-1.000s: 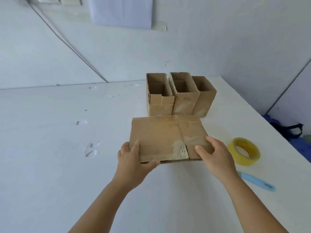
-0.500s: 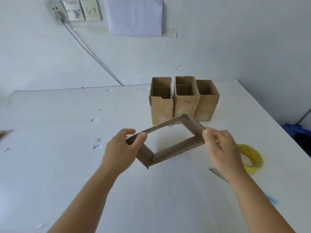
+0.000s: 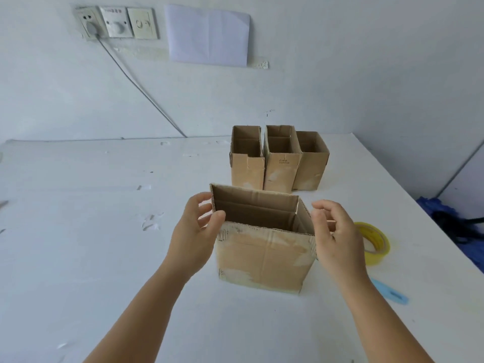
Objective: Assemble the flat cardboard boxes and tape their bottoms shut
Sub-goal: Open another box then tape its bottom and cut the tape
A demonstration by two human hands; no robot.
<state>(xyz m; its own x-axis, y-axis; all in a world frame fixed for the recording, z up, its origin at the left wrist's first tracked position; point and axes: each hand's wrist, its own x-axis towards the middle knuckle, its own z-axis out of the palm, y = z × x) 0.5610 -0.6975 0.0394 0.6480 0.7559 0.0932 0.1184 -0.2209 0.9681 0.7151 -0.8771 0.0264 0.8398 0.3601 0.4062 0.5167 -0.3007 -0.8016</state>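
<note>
- On the white table (image 3: 104, 258): brown open-topped cardboard box (image 3: 264, 258) standing upright, between both hands.
- Left hand (image 3: 193, 239): thumb on near-left top corner, fingers curved outside the wall; cannot tell whether it grips.
- Right hand (image 3: 337, 239): fingers relaxed, parted, just beside right wall.

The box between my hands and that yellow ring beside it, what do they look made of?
The box looks like brown corrugated cardboard, matte and scuffed: fluting shows along its top edge. The yellow ring seems a roll of glossy translucent plastic tape.
</note>
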